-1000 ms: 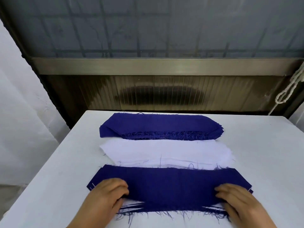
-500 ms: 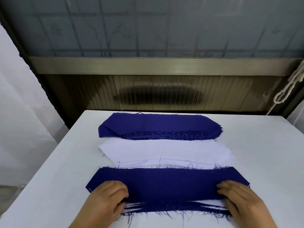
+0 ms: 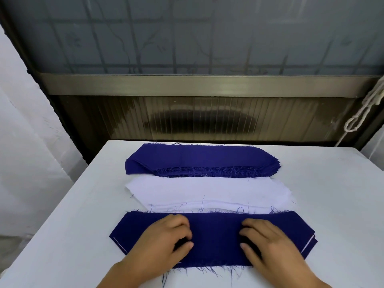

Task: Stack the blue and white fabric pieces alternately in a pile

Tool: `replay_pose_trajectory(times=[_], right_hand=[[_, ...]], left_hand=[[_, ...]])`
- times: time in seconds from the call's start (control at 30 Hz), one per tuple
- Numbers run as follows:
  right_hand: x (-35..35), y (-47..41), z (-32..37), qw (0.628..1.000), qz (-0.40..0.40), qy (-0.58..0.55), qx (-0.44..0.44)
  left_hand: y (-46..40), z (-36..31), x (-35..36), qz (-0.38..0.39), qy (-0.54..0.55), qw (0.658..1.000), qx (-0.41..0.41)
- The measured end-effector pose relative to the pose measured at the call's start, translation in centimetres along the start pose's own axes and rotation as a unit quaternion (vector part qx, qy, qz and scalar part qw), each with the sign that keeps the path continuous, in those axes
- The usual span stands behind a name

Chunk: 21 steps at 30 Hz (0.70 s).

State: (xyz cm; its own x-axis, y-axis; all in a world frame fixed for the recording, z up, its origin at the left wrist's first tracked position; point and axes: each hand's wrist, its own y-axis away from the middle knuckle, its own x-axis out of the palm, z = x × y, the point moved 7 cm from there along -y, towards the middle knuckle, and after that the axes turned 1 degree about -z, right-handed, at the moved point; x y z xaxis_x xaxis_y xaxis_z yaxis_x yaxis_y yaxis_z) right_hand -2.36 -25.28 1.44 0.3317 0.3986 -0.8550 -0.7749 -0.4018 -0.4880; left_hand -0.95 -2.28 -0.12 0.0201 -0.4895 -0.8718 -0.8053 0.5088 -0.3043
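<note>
Both hands rest knuckles-up on the near pile: our left hand (image 3: 164,244) and right hand (image 3: 268,246) have fingers curled, and the grip pinches nothing we can make out; they seem to press and smooth the top blue piece (image 3: 216,235) flat. White slivers peeking out at both ends of that pile suggest white layers beneath it, so we judge the alternating stack is under way with a blue piece just laid and being squared.

Going by size, the white table (image 3: 332,194) carries everything. At its far side lies the blue supply stack (image 3: 199,159), thick and frayed along its near edge. Between it and our pile sits the white supply stack (image 3: 207,192), just beside our pile's far edge.

Next we likely need a single white piece, so peeling only one thin layer matters, then matching its ends to the pile.
</note>
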Motion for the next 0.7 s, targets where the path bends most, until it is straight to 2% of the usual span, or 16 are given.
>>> replay_pose_trajectory(times=[0.13, 0.37, 0.53, 0.7], right_hand=[[2.2, -1.3, 0.5, 0.997, 0.062, -0.043, 0.019], [0.3, 1.1, -6.2, 0.993, 0.040, -0.030, 0.106], [-0.9, 0.7, -10.2, 0.982, 0.061, 0.022, 0.176], [0.1, -4.2, -10.2, 0.986, 0.017, 0.001, 0.165]], left_hand=[[-2.1, 0.3, 1.6, 0.006, -0.023, 0.999, -0.033], [0.9, 5.0, -1.2, -0.036, -0.074, 0.991, -0.104], [1.3, 7.7, -3.6, -0.051, -0.117, 0.978, -0.165], [-3.8, 6.7, -5.0, -0.118, -0.129, 0.976, -0.129]])
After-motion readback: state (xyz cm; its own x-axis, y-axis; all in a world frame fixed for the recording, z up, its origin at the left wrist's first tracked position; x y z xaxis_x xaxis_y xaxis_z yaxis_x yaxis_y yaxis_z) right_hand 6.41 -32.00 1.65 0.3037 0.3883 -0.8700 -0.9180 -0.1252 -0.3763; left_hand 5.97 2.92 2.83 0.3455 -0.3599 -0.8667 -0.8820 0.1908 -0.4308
